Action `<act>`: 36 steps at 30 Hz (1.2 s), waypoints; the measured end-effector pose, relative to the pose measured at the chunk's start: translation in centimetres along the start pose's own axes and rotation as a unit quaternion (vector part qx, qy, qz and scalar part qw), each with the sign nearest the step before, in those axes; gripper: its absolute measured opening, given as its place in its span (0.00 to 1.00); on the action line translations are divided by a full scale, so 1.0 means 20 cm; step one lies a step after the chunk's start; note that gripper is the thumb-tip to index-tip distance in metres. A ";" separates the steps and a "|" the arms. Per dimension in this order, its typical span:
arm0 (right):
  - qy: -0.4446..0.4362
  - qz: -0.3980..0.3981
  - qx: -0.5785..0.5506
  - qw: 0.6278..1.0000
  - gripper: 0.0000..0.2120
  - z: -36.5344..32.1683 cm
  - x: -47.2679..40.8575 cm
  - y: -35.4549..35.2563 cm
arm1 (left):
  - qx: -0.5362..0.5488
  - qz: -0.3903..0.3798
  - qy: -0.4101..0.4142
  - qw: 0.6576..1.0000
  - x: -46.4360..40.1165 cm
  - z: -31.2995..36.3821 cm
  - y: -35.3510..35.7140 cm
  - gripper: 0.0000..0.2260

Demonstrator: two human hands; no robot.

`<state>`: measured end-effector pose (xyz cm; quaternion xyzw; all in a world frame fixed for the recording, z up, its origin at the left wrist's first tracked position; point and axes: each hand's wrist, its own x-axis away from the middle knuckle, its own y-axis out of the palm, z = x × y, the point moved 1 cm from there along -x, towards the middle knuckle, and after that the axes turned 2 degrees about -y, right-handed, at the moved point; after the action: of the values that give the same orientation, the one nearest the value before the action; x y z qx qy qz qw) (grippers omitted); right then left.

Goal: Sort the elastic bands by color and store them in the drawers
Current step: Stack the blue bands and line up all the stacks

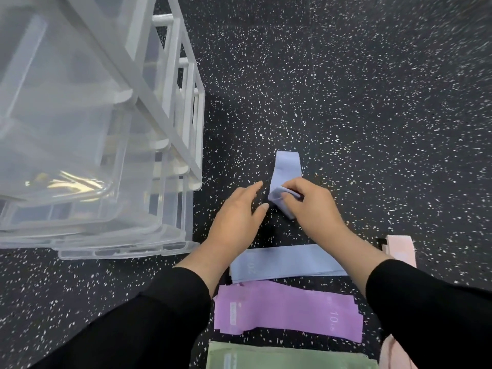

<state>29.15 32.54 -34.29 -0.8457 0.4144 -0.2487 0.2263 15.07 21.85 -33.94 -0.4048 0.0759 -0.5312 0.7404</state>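
Right hand point(314, 206), centre of frame: fingers curled, pinching the near end of a blue band point(286, 171). Far end of that band lying flat on the dark speckled floor point(372, 102), pointing toward the top of the frame; near end bunched under the fingertips.

Left hand point(237, 217), just left of the right hand: fingers relaxed and mostly straight, holding nothing, thumb tip close to the bunched end of the band; contact not resolvable.

Below the hands, lower centre: stack of blue bands point(287, 262) laid flat, crosswise. Below that, stack of purple bands point(287, 311), white print "10" legible near its right end. At the bottom edge, green bands point(287, 358), cut off by the frame. Stacks lie close together, in a column.

Right of the blue stack, partly hidden behind the right forearm: pink band point(402, 249). More pink material at the bottom right edge, mostly hidden.

Upper left of frame: clear plastic drawers point(80, 155) in a white frame point(170, 83), pulled out in steps, standing on the floor. Contents not discernible.

Black sleeves point(149, 315) on both forearms.
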 end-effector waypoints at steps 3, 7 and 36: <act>0.003 -0.008 -0.052 0.999 0.06 -0.03 0.01 -0.03 | 0.008 -0.004 0.001 1.000 0.01 0.01 -0.01 0.23; -0.037 -0.001 -0.075 0.996 0.07 -0.13 0.01 -0.15 | 0.037 -0.008 0.017 0.999 0.01 0.04 -0.05 0.23; -0.149 0.047 -0.085 0.984 0.16 -0.51 0.37 -0.76 | 0.364 -0.081 0.052 0.927 0.22 0.52 -0.19 0.10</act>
<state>35.90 33.18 -15.76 -0.8691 0.4347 -0.0728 0.2246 19.82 23.05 -23.03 -0.0842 -0.1170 -0.6011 0.7861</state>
